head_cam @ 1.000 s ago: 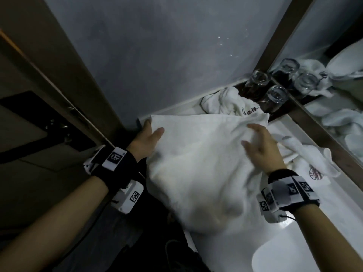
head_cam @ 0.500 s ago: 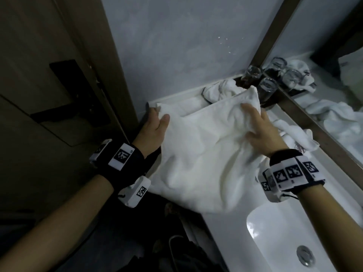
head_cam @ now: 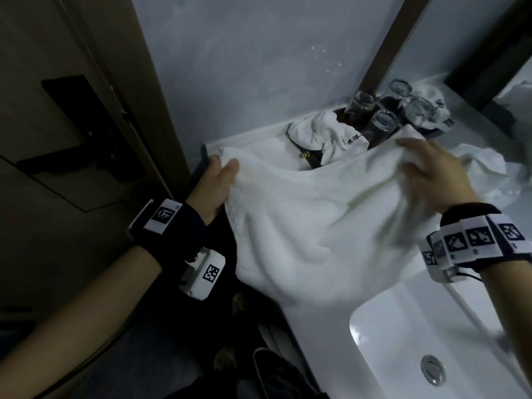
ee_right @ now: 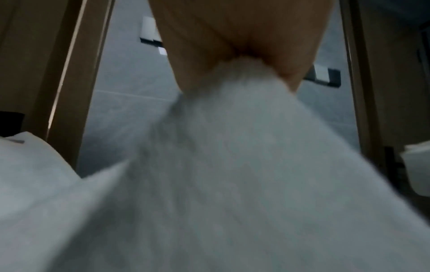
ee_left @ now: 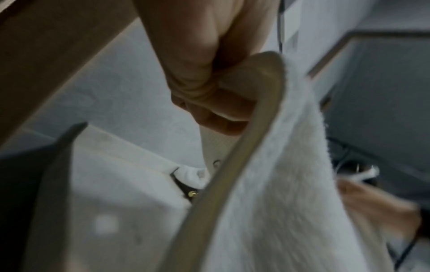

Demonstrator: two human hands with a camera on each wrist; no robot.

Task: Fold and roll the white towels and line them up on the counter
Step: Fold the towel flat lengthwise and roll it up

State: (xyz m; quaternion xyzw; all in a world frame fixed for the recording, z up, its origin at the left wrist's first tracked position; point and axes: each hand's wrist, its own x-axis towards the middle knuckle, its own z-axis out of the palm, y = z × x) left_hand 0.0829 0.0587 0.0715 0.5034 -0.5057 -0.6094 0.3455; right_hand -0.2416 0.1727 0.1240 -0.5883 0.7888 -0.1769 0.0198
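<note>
The towel you hold is white terry cloth, soft and fuzzy with a matt nap; along its edge near your left hand runs a flatter, smoother woven hem. The crumpled towel behind it is the same looped cloth with dark stitched lettering. Your tabletop and sink look smooth, glossy and white, the drain shiny metal. The glasses are clear and glossy, the wall matt grey, the door frame matt brown wood
</note>
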